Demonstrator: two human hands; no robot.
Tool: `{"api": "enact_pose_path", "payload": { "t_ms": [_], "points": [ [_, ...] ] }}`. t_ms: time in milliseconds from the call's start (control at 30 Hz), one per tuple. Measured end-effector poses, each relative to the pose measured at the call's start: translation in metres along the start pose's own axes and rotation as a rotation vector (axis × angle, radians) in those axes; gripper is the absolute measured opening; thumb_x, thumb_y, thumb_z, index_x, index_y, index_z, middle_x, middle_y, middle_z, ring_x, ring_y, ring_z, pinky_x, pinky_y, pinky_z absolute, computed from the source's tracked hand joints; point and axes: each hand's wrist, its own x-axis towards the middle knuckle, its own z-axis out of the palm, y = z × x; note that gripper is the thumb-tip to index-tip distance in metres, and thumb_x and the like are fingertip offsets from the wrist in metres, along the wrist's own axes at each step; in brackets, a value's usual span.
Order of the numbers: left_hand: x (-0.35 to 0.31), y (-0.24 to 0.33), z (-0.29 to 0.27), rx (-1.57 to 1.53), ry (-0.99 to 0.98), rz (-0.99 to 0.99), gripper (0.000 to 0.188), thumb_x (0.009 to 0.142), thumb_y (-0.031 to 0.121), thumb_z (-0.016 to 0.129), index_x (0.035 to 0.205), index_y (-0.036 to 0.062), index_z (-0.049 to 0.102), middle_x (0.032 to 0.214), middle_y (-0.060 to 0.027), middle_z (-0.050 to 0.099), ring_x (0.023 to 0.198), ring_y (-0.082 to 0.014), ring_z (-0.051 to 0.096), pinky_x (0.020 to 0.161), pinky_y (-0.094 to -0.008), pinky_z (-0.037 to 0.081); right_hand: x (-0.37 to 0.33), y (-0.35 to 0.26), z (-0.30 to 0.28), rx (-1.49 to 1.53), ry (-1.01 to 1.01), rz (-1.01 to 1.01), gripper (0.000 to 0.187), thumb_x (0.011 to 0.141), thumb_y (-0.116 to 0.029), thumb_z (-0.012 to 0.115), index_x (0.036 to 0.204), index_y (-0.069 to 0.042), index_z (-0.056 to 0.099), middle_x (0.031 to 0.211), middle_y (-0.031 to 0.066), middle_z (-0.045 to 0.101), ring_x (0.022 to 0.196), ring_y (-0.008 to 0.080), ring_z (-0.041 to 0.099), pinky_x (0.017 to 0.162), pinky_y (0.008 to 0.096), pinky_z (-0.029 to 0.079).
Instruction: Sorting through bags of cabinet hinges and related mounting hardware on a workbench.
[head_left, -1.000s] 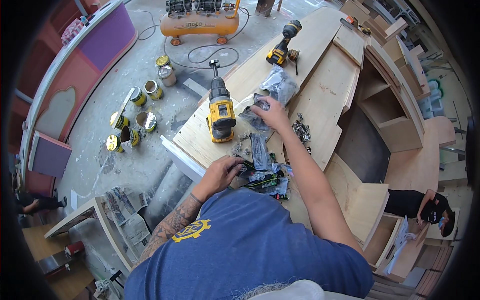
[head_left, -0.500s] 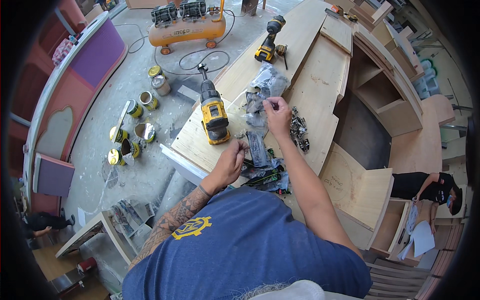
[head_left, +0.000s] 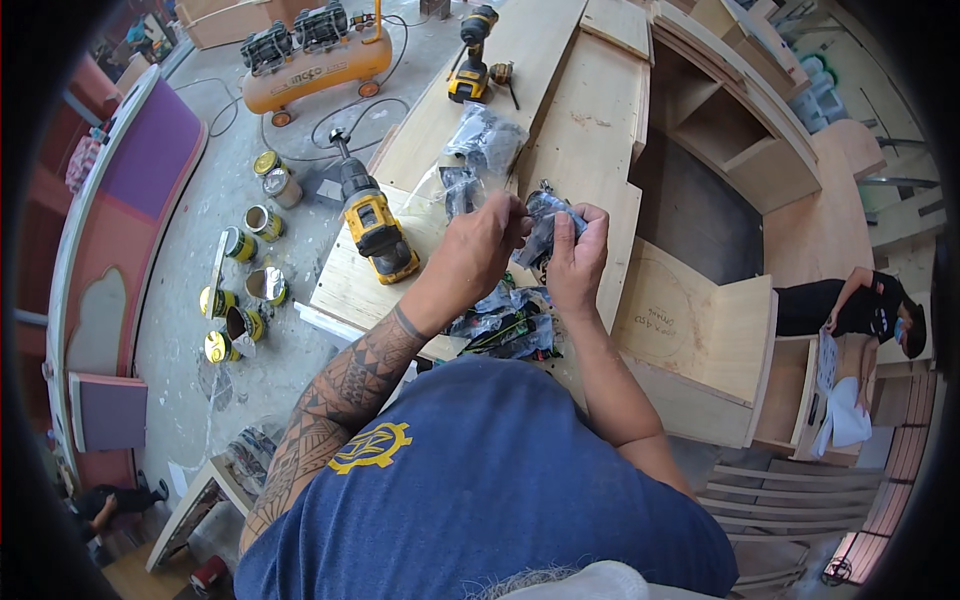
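Observation:
My right hand [head_left: 580, 262] grips a small clear plastic packet [head_left: 545, 222] with dark contents above the wooden workpiece [head_left: 590, 135]. Close against the packet's left side is my left hand [head_left: 475, 245], its fingers pinched together; what lies between them is hidden. Just beyond the hands sit clear plastic bags [head_left: 485, 140] of dark parts. Several crumpled packets [head_left: 505, 325] with black and green in them lie nearer my body. A yellow and black drill [head_left: 375, 225] rests on the board left of my left hand. Small shiny metal parts show partly behind the packet.
A yellow impact driver [head_left: 470, 65] stands farther up the board. Several paint cans [head_left: 240, 245] and an orange air compressor [head_left: 320, 80] with a hose are on the floor at left. Open wooden cabinets [head_left: 740, 160] line the right, where a person [head_left: 850, 310] handles paper.
Both hands have come together over the board, and a plastic packet is now in my right hand. The view has shifted, so the surroundings sit farther left.

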Motion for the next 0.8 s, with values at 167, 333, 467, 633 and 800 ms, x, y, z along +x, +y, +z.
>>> {"api": "enact_pose_path", "payload": {
  "t_ms": [167, 333, 467, 633, 800],
  "points": [
    [0.002, -0.005, 0.019, 0.167, -0.084, 0.095, 0.015, 0.103, 0.011, 0.066, 0.11, 0.0008, 0.057, 0.081, -0.0176, 0.073, 0.077, -0.0359, 0.076, 0.067, -0.0425, 0.059, -0.013, -0.003, -0.01, -0.027, 0.069, 0.014, 0.023, 0.108, -0.019, 0.063, 0.116, 0.002, 0.058, 0.098, 0.0162, 0.069, 0.087, 0.0264, 0.069, 0.079, 0.0409, 0.055],
    [0.001, -0.007, 0.037, 0.274, -0.163, 0.098, 0.017, 0.1, 0.013, 0.067, 0.106, 0.0019, 0.055, 0.076, -0.0224, 0.068, 0.071, -0.0436, 0.07, 0.062, -0.0514, 0.054, -0.025, -0.003, -0.019, -0.017, 0.039, 0.295, 0.018, 0.105, -0.018, 0.069, 0.107, 0.0, 0.07, 0.095, 0.0143, 0.073, 0.089, 0.0279, 0.072, 0.079, 0.0407, 0.055],
    [-0.003, -0.016, 0.059, 0.277, -0.186, 0.087, 0.02, 0.1, 0.015, 0.067, 0.106, 0.0022, 0.052, 0.072, -0.0257, 0.064, 0.069, -0.0476, 0.067, 0.06, -0.0563, 0.051, -0.035, 0.014, -0.025, -0.106, 0.133, 0.018, 0.011, 0.101, -0.011, 0.071, 0.102, -0.001, 0.07, 0.094, 0.0149, 0.072, 0.087, 0.0328, 0.071, 0.078, 0.0412, 0.055],
    [-0.004, -0.049, 0.084, 0.205, -0.157, 0.206, 0.024, 0.098, 0.013, 0.065, 0.104, 0.0, 0.046, 0.072, -0.0274, 0.064, 0.065, -0.0494, 0.065, 0.058, -0.0584, 0.052, -0.052, 0.027, -0.041, -0.204, 0.04, -0.043, 0.006, 0.096, -0.002, 0.072, 0.101, -0.001, 0.068, 0.095, 0.0161, 0.072, 0.088, 0.0362, 0.07, 0.079, 0.0437, 0.056],
    [0.012, -0.107, 0.081, 0.403, -0.093, 0.001, 0.023, 0.096, 0.012, 0.067, 0.101, -0.0002, 0.049, 0.071, -0.0288, 0.063, 0.069, -0.051, 0.066, 0.061, -0.0594, 0.053, -0.063, -0.011, -0.059, -0.166, -0.013, -0.205, 0.004, 0.099, -0.005, 0.071, 0.102, -0.002, 0.069, 0.098, 0.0166, 0.073, 0.089, 0.0369, 0.071, 0.082, 0.0418, 0.057]
  ]
}}
